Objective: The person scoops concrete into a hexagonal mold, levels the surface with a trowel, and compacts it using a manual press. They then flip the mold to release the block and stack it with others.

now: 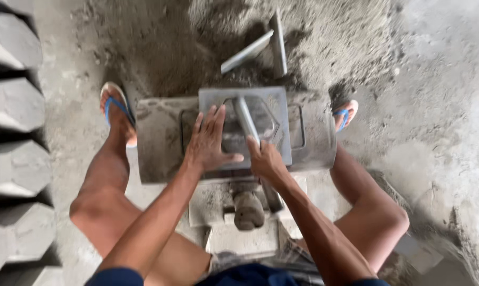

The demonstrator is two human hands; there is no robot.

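Blocks: I count five grey hexagonal concrete blocks [11, 106] stacked at the left edge.
Sandals: two blue flip-flops [115, 106].
Left hand [210, 142]: I've got it flat, fingers spread, on the one grey steel mould plate [268, 114].
Right hand [266, 161]: clamped round the metal handle bar [246, 121] at centre.
Room: sand pile [160, 47] ahead, open floor right.

A block-making yard: cast concrete blocks [11, 106] stacked beside a sand pile [197, 37].

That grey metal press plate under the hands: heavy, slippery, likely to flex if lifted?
The press plate looks like thick metal, so probably rigid and heavy. Its dusty coating may make it slippery. The bar handle, held by the right hand, offers surer purchase.
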